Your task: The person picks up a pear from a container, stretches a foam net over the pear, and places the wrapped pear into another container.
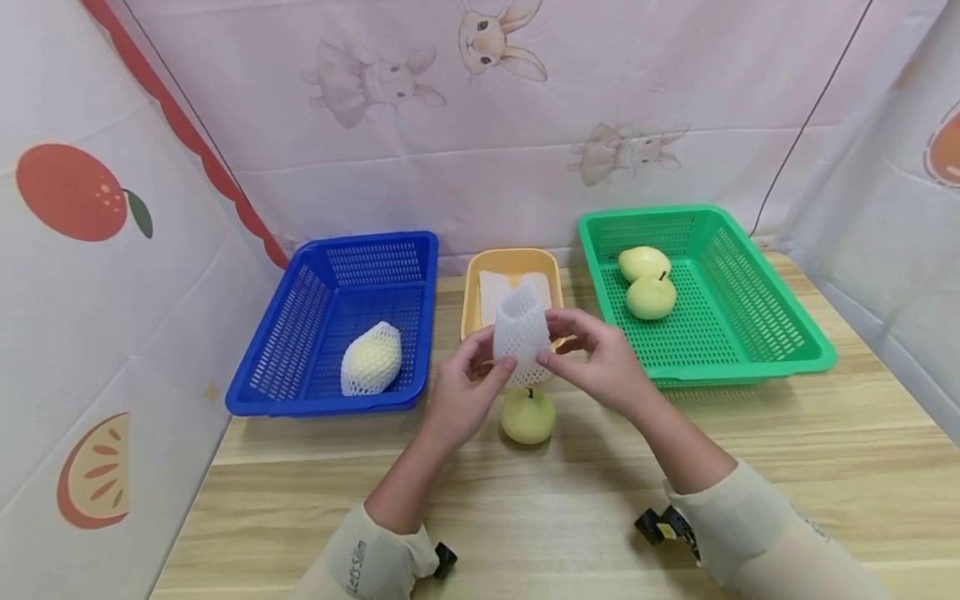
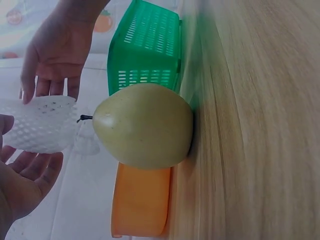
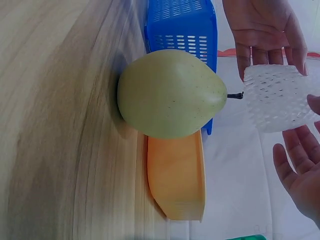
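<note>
Pale printed cloth (image 1: 480, 196) hangs behind and at both sides; below it, a wood-grain table (image 1: 577, 517). Green basket (image 1: 750, 369) at the person's right, two bare pears (image 1: 651, 297) touching inside. Blue basket (image 1: 322, 407) at left, one net-wrapped pear (image 1: 371, 360) near its front wall. Between the baskets, a small yellow tray (image 1: 513, 253), white netting (image 1: 493, 293) in it.

Nearer the person, on the bare wood in front of the tray: a single unwrapped pear (image 1: 528, 418), base down, long axis upright, stem up. Wrist views confirm the stance. Left hand (image 1: 461, 383) and right hand (image 1: 596, 358) flank the space above it, one each side, neither clearly closer.

Both hands pinch a white foam net sleeve (image 1: 521, 342) by opposite sides, thumbs on the near face, fingers round the back. Sleeve also upright, its length roughly in line with the pear's; lower edge just over the stem (image 2: 86, 118). Contact between edge and stem tip: cannot tell. Judgement: alignment of lower opening over stem is the relation that counts. Pear lies directly below the hands, touched by neither.
</note>
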Tool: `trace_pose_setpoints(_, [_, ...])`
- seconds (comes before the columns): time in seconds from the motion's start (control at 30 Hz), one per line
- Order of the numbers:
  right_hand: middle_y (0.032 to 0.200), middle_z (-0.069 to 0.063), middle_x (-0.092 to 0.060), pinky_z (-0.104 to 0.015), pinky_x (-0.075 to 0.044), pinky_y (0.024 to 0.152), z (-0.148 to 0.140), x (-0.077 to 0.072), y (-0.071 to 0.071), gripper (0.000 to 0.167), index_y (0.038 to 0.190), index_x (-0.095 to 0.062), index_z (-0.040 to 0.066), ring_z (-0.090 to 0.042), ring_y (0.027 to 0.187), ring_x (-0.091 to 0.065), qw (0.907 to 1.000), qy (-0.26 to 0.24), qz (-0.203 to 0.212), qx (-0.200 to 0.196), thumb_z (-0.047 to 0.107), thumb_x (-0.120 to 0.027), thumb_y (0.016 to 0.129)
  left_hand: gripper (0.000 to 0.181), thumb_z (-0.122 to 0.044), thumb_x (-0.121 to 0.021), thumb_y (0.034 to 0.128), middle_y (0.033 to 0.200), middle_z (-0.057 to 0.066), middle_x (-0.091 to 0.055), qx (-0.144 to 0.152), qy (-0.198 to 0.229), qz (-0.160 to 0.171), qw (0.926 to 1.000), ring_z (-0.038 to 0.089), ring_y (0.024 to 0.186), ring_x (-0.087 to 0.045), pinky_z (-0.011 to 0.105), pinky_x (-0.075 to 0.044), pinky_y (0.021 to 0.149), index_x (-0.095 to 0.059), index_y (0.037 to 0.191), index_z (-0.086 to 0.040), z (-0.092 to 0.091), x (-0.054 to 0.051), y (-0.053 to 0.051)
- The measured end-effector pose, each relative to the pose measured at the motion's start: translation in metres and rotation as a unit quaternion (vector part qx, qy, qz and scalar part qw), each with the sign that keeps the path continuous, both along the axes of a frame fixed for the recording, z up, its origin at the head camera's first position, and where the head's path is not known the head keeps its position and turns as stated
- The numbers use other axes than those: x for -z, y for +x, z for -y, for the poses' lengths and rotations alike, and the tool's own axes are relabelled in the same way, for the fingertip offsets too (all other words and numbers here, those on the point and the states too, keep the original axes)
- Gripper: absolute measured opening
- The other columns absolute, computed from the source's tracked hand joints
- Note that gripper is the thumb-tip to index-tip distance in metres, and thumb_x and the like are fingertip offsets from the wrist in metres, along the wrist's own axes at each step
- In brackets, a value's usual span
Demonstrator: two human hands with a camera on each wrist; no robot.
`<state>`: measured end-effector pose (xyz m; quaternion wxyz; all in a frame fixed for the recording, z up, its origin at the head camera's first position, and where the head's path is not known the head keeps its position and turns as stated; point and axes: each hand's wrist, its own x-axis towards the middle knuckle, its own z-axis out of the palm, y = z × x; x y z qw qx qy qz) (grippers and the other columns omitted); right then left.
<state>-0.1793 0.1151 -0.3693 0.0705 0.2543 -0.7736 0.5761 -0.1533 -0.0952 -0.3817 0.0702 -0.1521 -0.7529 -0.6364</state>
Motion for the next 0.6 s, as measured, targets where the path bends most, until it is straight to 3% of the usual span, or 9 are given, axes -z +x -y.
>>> trace_pose_setpoints(0.27, [0.103,-0.011,-0.070,-0.035,-0.058,0.078,-0.003,0.001,0.003,0.044,0.123,-0.062,0.004,-0.014,0.093,-0.064,1.0000,-0.002,-0.007,0.006,0.004,-0.078,0.082,0.038,-0.023,-0.067,0.0950,0.122,0.007,-0.067,0.010,-0.008,0.001,0.9999,0.021,0.107,-0.065,0.043,-0.055,0.092,-0.059,0.131,-0.014,0.002,-0.001,0.001])
trace_pose_setpoints(0.6, [0.106,-0.006,-0.071,-0.038,-0.058,0.079,-0.010,0.008,0.008,0.051,0.130,-0.060,0.010,-0.022,0.096,-0.065,0.9985,0.049,0.021,-0.008,0.012,-0.079,0.083,0.041,-0.026,-0.066,0.0951,0.122,0.005,-0.067,0.034,-0.054,0.007,0.9980,0.017,0.111,-0.065,0.030,-0.056,0.090,-0.057,0.134,-0.017,0.005,0.004,0.005])
